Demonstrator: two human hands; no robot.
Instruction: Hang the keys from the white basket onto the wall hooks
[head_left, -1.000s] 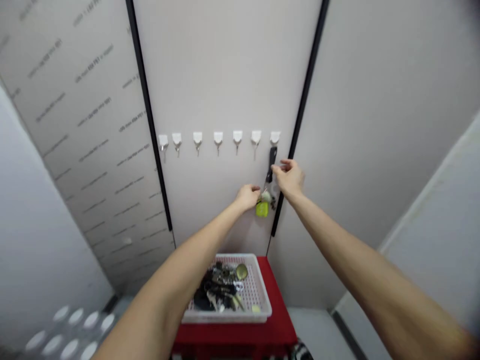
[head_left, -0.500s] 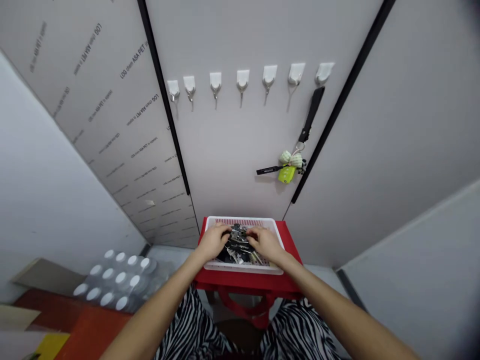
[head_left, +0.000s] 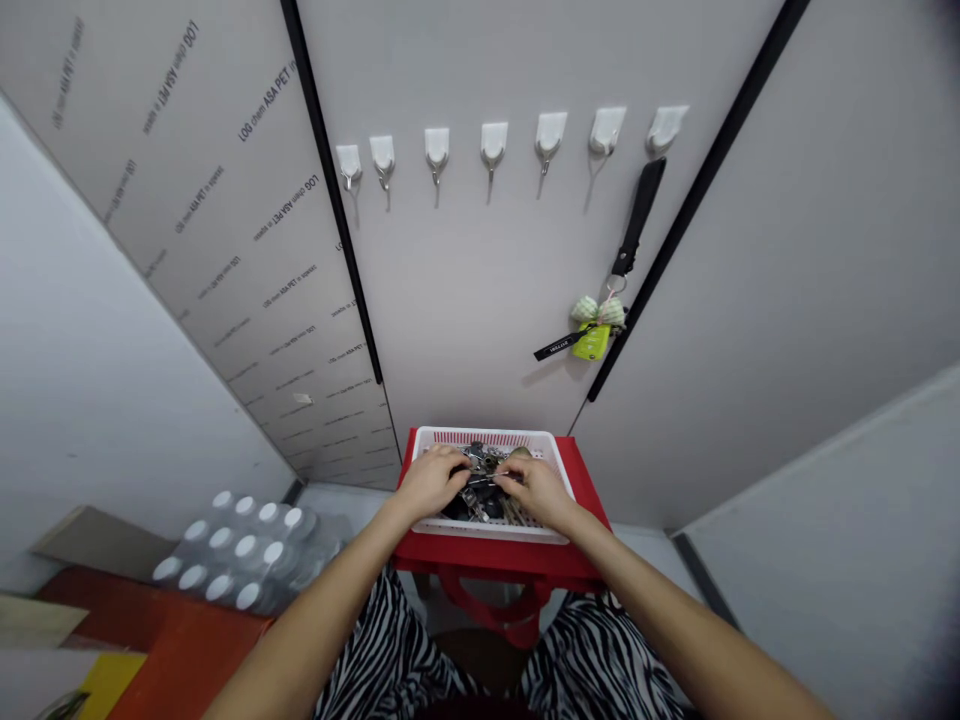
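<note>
A white plastic basket (head_left: 491, 534) holds a jumbled pile of keys (head_left: 487, 505), dark and silvery. Just above the pile, a bunch of keys (head_left: 484, 480) spans the gap between my two hands. My left hand (head_left: 435, 483) reaches in from the left, its thumb and fingers closed on one end of the bunch. From the right, my right hand (head_left: 538, 492) pinches the other end between thumb and fingertips. The fingers partly cover the keys, so single ones are hard to make out.
Under the basket is a red surface (head_left: 495, 560). White hooks (head_left: 437, 145) line the wall panel; from the rightmost hangs a black strap (head_left: 637, 220) with a yellow-green key case (head_left: 592, 342). Shrink-wrapped bottles (head_left: 244, 550) stand lower left beside an orange-red surface (head_left: 180, 660).
My fingertips have closed in on the bunch, and keys now stretch between both hands. The view has shifted slightly; the hanging key case appears further right.
</note>
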